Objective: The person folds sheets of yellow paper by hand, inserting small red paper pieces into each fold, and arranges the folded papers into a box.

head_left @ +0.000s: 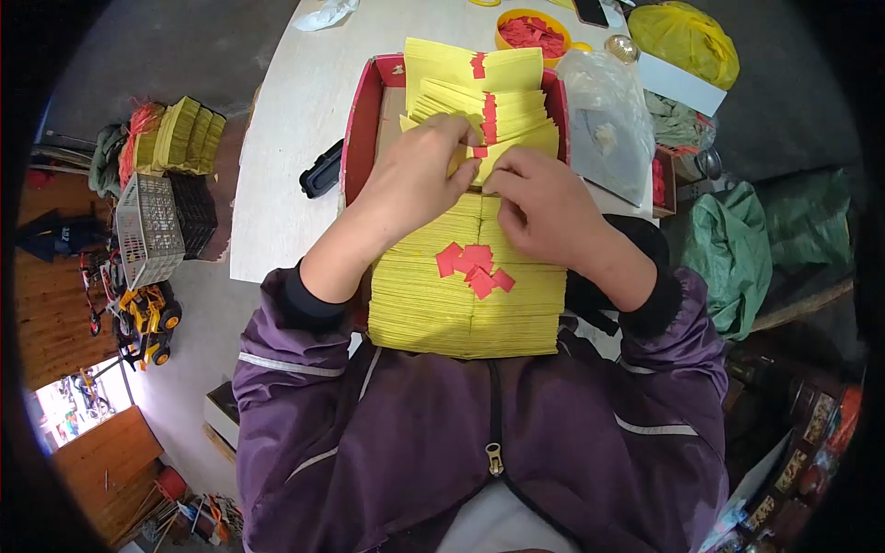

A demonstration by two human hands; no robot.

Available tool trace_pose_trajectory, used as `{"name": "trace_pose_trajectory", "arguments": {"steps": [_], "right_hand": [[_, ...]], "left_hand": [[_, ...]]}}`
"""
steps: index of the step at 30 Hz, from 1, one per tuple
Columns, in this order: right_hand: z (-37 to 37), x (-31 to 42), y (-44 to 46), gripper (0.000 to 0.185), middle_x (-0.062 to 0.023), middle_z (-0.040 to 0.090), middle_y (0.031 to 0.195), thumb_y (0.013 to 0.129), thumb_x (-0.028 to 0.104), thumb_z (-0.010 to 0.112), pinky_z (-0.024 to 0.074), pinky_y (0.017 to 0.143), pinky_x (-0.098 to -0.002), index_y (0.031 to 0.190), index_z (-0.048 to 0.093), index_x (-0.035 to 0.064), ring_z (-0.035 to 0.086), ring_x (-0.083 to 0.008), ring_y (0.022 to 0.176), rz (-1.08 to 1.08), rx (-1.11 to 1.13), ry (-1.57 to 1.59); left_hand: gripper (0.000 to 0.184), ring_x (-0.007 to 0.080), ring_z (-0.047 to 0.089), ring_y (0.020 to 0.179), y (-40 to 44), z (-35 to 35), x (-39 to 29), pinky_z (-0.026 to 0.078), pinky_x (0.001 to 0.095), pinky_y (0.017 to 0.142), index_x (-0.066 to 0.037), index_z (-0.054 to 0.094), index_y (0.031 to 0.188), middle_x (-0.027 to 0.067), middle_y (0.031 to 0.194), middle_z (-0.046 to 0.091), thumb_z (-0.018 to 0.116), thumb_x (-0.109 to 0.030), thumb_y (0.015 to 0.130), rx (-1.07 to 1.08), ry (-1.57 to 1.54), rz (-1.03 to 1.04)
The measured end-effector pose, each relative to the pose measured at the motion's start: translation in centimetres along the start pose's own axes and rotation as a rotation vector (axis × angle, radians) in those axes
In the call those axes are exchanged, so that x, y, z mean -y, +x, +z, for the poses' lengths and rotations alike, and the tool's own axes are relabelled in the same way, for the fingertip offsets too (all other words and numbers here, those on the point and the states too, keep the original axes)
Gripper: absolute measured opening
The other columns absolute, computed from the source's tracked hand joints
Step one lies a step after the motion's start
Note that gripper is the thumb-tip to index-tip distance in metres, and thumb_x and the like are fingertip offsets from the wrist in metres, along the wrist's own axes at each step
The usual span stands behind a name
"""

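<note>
A long stack of folded yellow paper [424,295] stands on edge in a red box [355,138], its near end by my body. Several small red paper squares [475,263] lie loose on the stack. Farther back, yellow sheets [461,69] lean apart with red pieces [489,115] along their middle. My left hand [419,170] bends over the sheets, thumb and fingers curled around a yellow edge beside a red piece. Close to its right, my right hand [544,198] has curled fingers at the same fold; what its fingertips hold is hidden.
A yellow bowl of red pieces [533,35] stands at the back. Clear plastic [604,111] lies right of the box, a black object [322,170] left of it. Crates [152,226] and yellow bundles [189,136] are at far left, green sacks [728,258] at right.
</note>
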State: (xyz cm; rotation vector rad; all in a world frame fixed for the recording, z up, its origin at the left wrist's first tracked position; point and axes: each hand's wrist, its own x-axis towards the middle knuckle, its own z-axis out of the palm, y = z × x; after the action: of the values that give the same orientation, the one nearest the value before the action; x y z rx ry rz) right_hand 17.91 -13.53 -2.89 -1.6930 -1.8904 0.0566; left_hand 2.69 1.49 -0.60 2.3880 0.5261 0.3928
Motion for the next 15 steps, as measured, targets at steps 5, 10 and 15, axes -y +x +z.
{"name": "trace_pose_trajectory", "arguments": {"steps": [5, 10, 15], "right_hand": [[-0.7, -0.3, 0.8, 0.015, -0.0047, 0.063, 0.09, 0.081, 0.001, 0.066, 0.0486, 0.068, -0.0331, 0.095, 0.067, 0.0068, 0.058, -0.0224, 0.074, 0.133, 0.186, 0.075], [0.3, -1.8, 1.4, 0.009, -0.0057, 0.064, 0.09, 0.085, 0.01, 0.068, 0.0502, 0.07, -0.0371, 0.092, 0.066, 0.0065, 0.061, -0.026, 0.077, 0.361, 0.164, 0.253], [0.4, -1.5, 1.4, 0.014, -0.004, 0.064, 0.09, 0.085, 0.007, 0.071, 0.0489, 0.072, -0.0335, 0.098, 0.065, 0.0059, 0.058, -0.0218, 0.078, 0.388, 0.098, 0.253]], "left_hand": [[0.014, 0.029, 0.064, 0.076, -0.5, -1.1, -0.3, 0.051, 0.0374, 0.072, 0.0, 0.068, 0.101, 0.0121, 0.096, 0.069, 0.07, -0.001, 0.087, -0.121, 0.017, -0.014], [0.01, 0.032, 0.065, 0.078, -1.1, -1.7, -0.6, 0.052, 0.0396, 0.073, 0.001, 0.07, 0.095, 0.0144, 0.094, 0.069, 0.07, -0.002, 0.086, -0.037, -0.003, -0.037], [0.006, 0.0206, 0.062, 0.062, -1.2, -0.9, -0.8, 0.047, 0.0306, 0.059, 0.003, 0.071, 0.096, 0.0112, 0.09, 0.071, 0.071, 0.001, 0.09, 0.18, -0.088, -0.175]]}}
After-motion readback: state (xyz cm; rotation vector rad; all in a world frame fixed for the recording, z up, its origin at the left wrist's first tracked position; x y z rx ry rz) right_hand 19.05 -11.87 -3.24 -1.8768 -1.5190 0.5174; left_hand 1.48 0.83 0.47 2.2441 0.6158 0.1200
